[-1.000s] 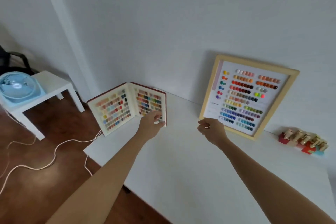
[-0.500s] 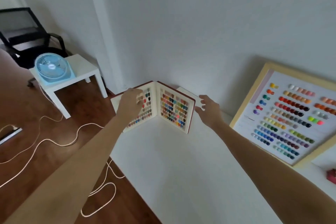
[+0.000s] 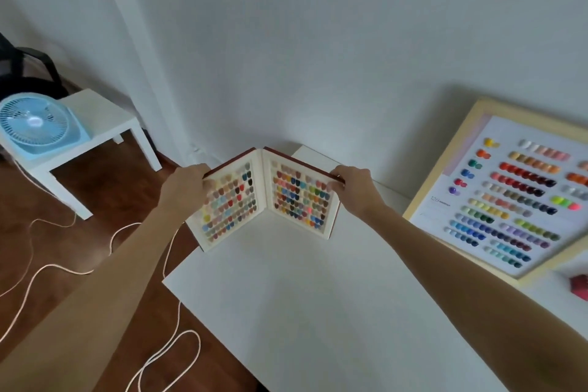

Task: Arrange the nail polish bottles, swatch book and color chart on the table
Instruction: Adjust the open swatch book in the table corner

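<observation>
The swatch book (image 3: 270, 200), red-covered with rows of coloured nail tips on both white pages, stands open in a V at the far left corner of the white table (image 3: 318, 312). My left hand (image 3: 186, 188) grips the outer edge of its left page; my right hand (image 3: 353, 189) grips the top outer edge of its right page. The framed color chart (image 3: 509, 200) leans against the wall at the right. A red nail polish bottle (image 3: 579, 286) shows only partly at the right edge; the other bottles are out of view.
A low white side table (image 3: 92, 134) with a light blue fan (image 3: 35, 124) stands on the wooden floor to the left, a black chair (image 3: 22, 73) behind it. A white cable (image 3: 79, 270) loops over the floor beside the table's left edge.
My right hand left the color chart and took the book's right page edge. My left hand slid from the right page to the left page's outer edge. The view swung left.
</observation>
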